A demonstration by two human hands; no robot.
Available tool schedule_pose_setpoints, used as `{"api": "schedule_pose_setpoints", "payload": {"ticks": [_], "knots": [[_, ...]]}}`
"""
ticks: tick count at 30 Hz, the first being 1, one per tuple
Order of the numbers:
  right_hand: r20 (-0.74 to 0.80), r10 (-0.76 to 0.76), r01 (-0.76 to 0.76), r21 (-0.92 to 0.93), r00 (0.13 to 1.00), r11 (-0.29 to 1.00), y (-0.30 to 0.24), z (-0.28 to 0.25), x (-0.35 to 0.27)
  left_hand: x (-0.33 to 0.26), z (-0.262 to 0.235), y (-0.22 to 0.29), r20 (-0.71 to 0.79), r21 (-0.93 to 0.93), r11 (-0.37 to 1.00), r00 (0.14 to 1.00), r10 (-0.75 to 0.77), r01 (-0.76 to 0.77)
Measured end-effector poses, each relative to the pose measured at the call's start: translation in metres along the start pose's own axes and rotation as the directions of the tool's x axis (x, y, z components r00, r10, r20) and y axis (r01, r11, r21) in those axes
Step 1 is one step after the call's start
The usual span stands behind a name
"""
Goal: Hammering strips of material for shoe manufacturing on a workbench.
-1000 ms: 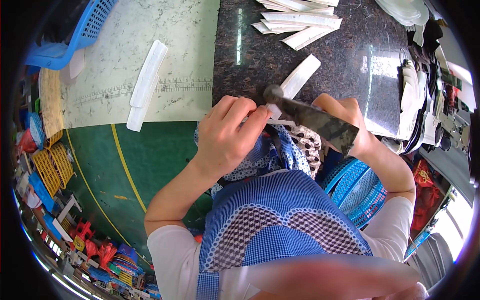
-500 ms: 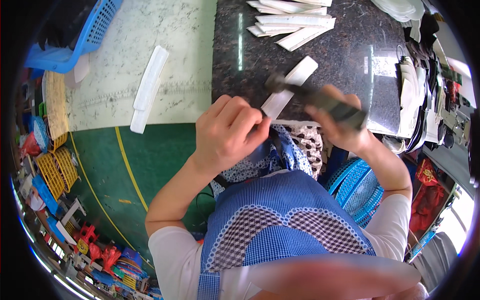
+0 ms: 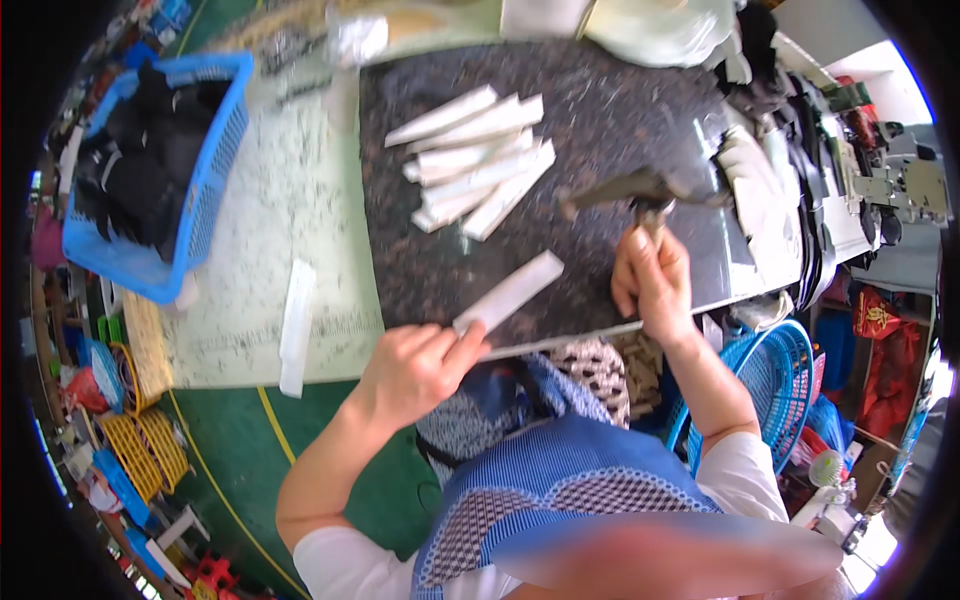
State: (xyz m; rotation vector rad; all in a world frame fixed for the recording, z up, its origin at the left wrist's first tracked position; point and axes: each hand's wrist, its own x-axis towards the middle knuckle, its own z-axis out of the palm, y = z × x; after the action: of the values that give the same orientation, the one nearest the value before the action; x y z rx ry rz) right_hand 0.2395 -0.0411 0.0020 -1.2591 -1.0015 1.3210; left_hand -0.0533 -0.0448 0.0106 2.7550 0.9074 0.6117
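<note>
My left hand (image 3: 418,366) is closed, pinching the near end of a flat white strip (image 3: 518,288) that lies slanted on the dark speckled stone slab (image 3: 610,290). My right hand (image 3: 656,280) is wrapped round the handle of a hammer (image 3: 632,188), a dark metal one with a long head. The hammer is raised over the slab, to the right of the strip and apart from it. Beyond the strip, a loose pile of white strips (image 3: 480,165) lies on the slab. More white strip (image 3: 296,330) material rests on the pale board to the left.
A blue plastic basket (image 3: 185,265) with black pieces stands at the left on the pale marked board (image 3: 230,340). Stacks of white and black flat pieces (image 3: 765,200) line the slab's right side. Below the table's right edge are blue round baskets (image 3: 775,375). The floor (image 3: 225,420) is green.
The view has shifted, bringing more of the slab and blue basket into sight. My right hand has swung the hammer away from the strip, to the right. My left hand still holds the strip.
</note>
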Motion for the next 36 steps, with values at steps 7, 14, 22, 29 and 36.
{"api": "schedule_pose_setpoints", "payload": {"ticks": [7, 14, 22, 29, 36], "knots": [[0.130, 0.060, -0.065, 0.036, 0.990, 0.997, 0.003, 0.000, -0.003, -0.005, -0.012, -0.011, 0.143, 0.106, 0.990, 0.986, 0.082, -0.097], [0.093, 0.072, -0.078, 0.057, 0.993, 0.995, -0.002, 0.001, -0.004, 0.030, -0.022, -0.021, -0.041, -0.326, 0.934, 0.985, -0.168, 0.146], [0.049, 0.063, -0.049, -0.252, 0.997, 0.967, -0.030, -0.023, -0.018, 0.098, 0.019, -0.017, 0.205, -0.504, 0.813, 0.955, -0.216, 0.292], [0.351, -0.190, 0.386, -0.655, 0.917, 0.650, -0.023, -0.030, -0.027, 0.093, 0.035, -0.006, 0.133, -0.492, 0.784, 0.923, -0.361, 0.378], [0.417, -0.158, 0.427, -0.697, 0.895, 0.576, -0.025, -0.031, -0.022, 0.070, 0.047, 0.004, -0.141, -0.429, 0.875, 0.939, -0.312, 0.226]]}}
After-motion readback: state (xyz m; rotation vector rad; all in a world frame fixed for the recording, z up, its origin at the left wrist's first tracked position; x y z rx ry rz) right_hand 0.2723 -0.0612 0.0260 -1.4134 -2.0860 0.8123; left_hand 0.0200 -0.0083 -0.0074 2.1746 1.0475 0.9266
